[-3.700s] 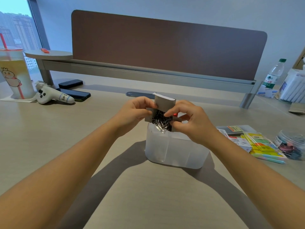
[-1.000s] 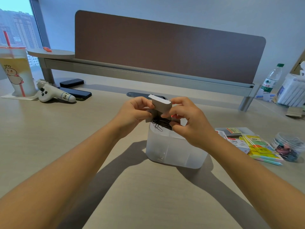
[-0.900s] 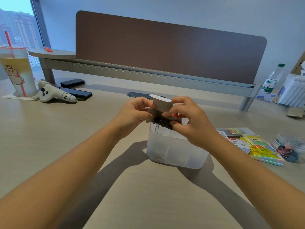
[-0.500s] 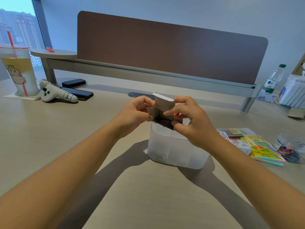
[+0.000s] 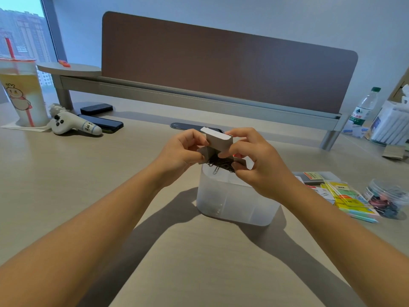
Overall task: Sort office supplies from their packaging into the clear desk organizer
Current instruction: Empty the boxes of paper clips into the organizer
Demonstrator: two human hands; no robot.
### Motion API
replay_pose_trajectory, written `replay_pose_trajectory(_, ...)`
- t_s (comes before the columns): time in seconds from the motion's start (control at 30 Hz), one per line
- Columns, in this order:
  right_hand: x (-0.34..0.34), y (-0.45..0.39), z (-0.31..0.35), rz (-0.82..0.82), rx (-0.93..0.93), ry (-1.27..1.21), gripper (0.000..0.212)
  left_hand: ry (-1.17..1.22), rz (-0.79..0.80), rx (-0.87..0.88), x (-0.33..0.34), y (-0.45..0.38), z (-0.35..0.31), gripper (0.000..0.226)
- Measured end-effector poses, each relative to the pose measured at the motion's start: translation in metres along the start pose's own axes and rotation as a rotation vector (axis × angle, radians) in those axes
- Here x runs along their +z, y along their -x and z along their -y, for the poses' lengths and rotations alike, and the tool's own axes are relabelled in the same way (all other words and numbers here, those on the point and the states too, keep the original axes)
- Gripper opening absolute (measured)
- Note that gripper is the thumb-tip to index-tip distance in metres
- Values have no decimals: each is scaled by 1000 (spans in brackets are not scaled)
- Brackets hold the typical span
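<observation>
Far left of worktop (image 5: 66,196): drink cup (image 5: 21,94) with red straw, small plush toy (image 5: 73,126), two dark phones (image 5: 104,125) beside it. Centre: left hand (image 5: 181,151) and right hand (image 5: 259,160) both pinch a small grey box (image 5: 218,141), tipped open-end down just above the clear organizer (image 5: 234,200). Dark paper clips (image 5: 219,162) hang from the box mouth; a few lie in the organizer's left compartment. Right: sticky-note packs (image 5: 345,196), clear tub of clips (image 5: 387,198), water bottle (image 5: 363,107).

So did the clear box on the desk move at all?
No. The clear organizer sits in the same spot beside the sticky note packs; only the camera shifted a little.
</observation>
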State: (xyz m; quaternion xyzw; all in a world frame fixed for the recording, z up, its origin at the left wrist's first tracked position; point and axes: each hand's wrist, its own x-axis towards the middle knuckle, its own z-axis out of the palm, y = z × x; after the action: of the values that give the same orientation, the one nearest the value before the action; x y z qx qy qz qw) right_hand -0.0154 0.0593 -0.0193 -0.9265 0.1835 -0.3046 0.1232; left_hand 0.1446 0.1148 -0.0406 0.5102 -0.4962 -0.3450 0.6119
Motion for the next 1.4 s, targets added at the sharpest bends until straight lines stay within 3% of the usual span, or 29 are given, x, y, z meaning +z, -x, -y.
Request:
replay_pose_trajectory(0.5,1,-2,1,-10,-86,107,20,-18,-41,56,1,-1,3,33)
replay_pose_trajectory(0.83,-1,-1,-10,-120,259,-386,26,-206,54,80,3,0,-4,37)
replay_pose_trajectory(1.03,2,-1,-20,-109,333,-524,25,-355,120,71,9,4,-11,42)
replay_pose_trajectory(1.2,5,-1,-20,-100,275,-423,24,-466,26,138,14,9,-15,38)
replay_pose_trajectory(1.4,6,25,-18,-37,67,54,39,-472,-226,162,0,42,-11,41)
